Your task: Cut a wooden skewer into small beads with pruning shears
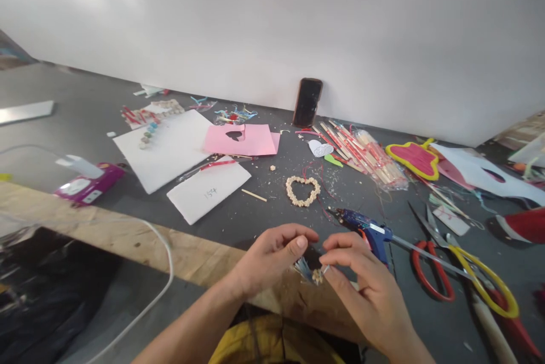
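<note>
My left hand (276, 253) is at the table's near edge, its fingers curved and apart, with nothing visible between them. Facing it, my right hand (361, 276) pinches a small craft piece with thumb and fingertips. That piece (315, 276) has pale beads and a bluish tassel pointing towards my left hand. A heart-shaped ring of pale beads (302, 191) with red thread lies on the dark table just beyond my hands. The blue glue gun (366, 225) rests right beside my right hand.
Red scissors (432, 270) and yellow scissors (483, 279) lie to the right. A phone (308, 103) leans on the wall. Wrapped chopsticks (361, 151), pink paper (242, 139), white boards (208, 188), and a purple power strip (90, 183) with a white cable also show.
</note>
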`<state>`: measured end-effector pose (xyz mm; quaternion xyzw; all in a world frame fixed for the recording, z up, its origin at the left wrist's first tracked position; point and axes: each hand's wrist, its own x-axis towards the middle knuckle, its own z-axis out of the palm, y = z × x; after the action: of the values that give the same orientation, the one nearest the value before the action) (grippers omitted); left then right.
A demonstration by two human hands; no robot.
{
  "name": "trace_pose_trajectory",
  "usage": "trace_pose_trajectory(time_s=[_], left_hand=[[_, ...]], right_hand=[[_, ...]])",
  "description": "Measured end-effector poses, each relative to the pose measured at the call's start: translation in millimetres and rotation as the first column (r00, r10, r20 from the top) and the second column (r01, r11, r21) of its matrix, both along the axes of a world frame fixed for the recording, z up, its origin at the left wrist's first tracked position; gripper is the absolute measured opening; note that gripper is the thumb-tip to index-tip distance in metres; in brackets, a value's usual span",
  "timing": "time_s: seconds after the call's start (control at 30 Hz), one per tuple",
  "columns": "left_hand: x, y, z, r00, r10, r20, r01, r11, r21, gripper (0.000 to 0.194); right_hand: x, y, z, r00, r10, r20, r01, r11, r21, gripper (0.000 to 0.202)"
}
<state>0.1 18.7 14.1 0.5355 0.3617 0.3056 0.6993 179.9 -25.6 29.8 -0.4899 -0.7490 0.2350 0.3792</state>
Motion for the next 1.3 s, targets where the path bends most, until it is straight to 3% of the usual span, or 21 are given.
trace_pose_trajectory(time_s=[0.17,0.33,0.57,0.83,1.0,1.13,1.3], left_hand=[[6,15,12.9,0.970,-0.173,0.171,0.178,0.984,-0.010,0.035],[14,27,25.1,0.928,-0.251,0.277,0.261,0.965,0.000,0.030],[18,35,35.5,0.940,-0.236,0.246,0.248,0.968,-0.022,0.023],[19,41,41.2,0.917,-0.289,0.274,0.303,0.953,-0.007,0.016],[22,38,40.9,0.918,-0.274,0.286,0.288,0.957,-0.010,0.020],[23,33,40.8,0.905,-0.215,0.368,0.268,0.958,-0.098,0.030],[21,30,39.7,0.885,-0.229,0.404,0.300,0.947,-0.119,0.031]], right_hand=[[5,14,11.1,0.997,-0.073,0.013,0.074,0.995,-0.069,0.008],[9,27,30.1,0.999,-0.050,0.001,0.049,0.988,-0.144,0.011],[10,36,46.1,0.999,-0.039,-0.038,0.028,0.971,-0.239,0.010],[13,36,70.2,0.975,0.070,-0.211,-0.143,0.926,-0.350,0.020],[14,38,69.7,0.972,0.077,-0.221,-0.145,0.938,-0.314,0.016],[17,42,67.9,0.948,0.073,-0.309,-0.179,0.927,-0.331,0.015],[18,43,69.3,0.985,-0.001,-0.174,-0.045,0.964,-0.262,0.017]])
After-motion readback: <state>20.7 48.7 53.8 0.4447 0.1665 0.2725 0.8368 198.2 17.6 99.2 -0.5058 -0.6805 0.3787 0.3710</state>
